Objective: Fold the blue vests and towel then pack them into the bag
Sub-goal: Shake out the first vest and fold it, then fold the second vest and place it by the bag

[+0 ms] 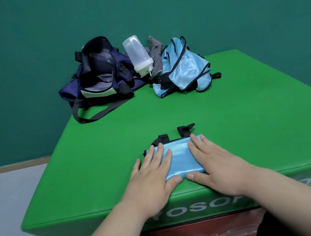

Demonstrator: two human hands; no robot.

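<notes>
Left hand (152,173) and right hand (214,161), grips released, press the folded blue vest (180,158).

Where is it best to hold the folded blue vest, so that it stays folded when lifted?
Probably pinch the folded vest at its two short ends, from left and right. It lies flat and wide, the left hand and right hand resting there; the black straps are loose.

I get one view only, from the head camera; it sits above and behind the left hand (152,178) and right hand (218,165), facing forward and down; both hands are near, low in its wide field; beyond them the mat (254,122) runs off to the wall (17,58), well away.
</notes>
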